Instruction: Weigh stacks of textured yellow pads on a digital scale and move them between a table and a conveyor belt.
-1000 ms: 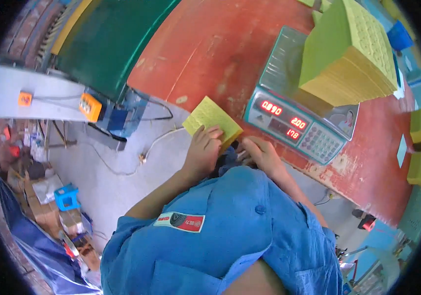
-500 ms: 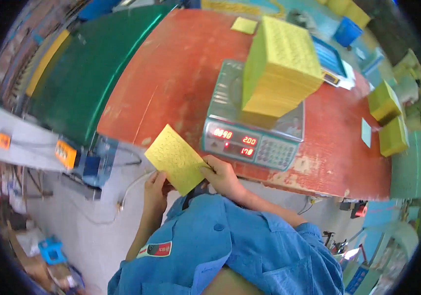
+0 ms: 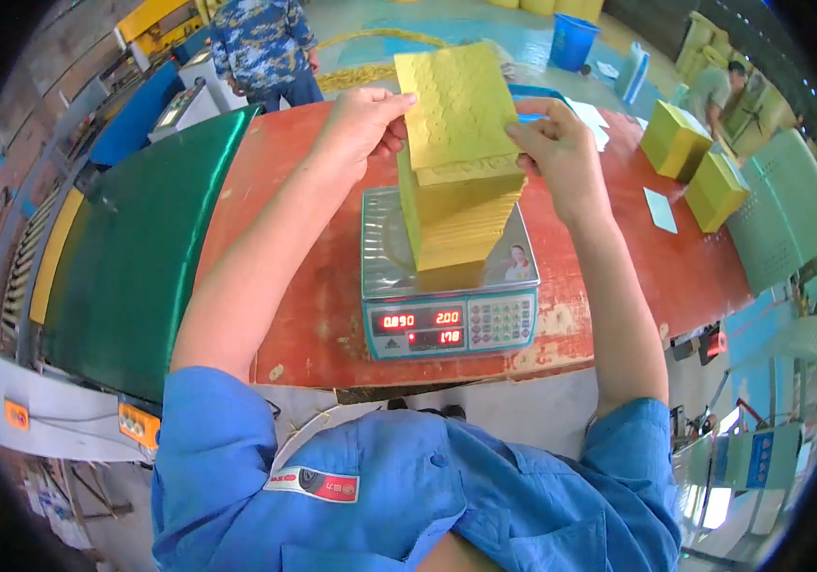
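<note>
Both my hands pinch a yellow paper sheet (image 3: 456, 100) with a dented pattern, over the top of a tall stack of yellow paper (image 3: 461, 214). My left hand (image 3: 370, 129) grips its left edge, and my right hand (image 3: 561, 153) has the right edge between thumb and fingers. Whether the sheet touches the stack I cannot tell. Beneath the stack is a digital scale (image 3: 418, 350) with a metal pan, a lit red display and a keypad.
The scale stands on a worn red table (image 3: 284, 229), beside a green conveyor belt (image 3: 132, 257). Yellow paper blocks (image 3: 716, 191) and a pale card (image 3: 659, 210) lie to the right. A person in camouflage (image 3: 260, 48) stands beyond; another person (image 3: 718, 95) bends at far right.
My hands have moved up and forward with the yellow paper sheet, from near my waist to above the stack. The view has shifted, and the person in camouflage has come into it.
</note>
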{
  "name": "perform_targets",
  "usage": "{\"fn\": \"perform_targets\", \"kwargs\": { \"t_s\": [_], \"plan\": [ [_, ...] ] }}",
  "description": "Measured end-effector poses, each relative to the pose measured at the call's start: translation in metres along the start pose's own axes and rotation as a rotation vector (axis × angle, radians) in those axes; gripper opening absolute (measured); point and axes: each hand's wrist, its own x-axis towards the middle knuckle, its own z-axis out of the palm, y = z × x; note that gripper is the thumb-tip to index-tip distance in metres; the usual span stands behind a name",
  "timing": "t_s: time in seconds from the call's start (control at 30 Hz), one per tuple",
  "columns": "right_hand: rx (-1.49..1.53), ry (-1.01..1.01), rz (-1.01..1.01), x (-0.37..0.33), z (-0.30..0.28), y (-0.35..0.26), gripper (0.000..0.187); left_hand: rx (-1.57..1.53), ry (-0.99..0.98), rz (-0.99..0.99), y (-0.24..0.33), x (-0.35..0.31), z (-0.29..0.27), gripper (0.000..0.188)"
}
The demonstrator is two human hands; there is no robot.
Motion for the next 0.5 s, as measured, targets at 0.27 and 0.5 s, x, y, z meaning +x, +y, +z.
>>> {"fn": "perform_targets", "kwargs": {
  "t_s": [0.27, 0.5],
  "plan": [
    [0.092, -0.077, 0.104, 0.012, -0.002, 0.036, 0.016, 0.063, -0.086, -0.093, -0.023, 0.015, -0.001, 0.023],
    [0.074, -0.058, 0.100, 0.010, -0.005, 0.043, 0.011, 0.173, -0.058, -0.156, -0.015, 0.001, 0.003, 0.027]
  ]
}}
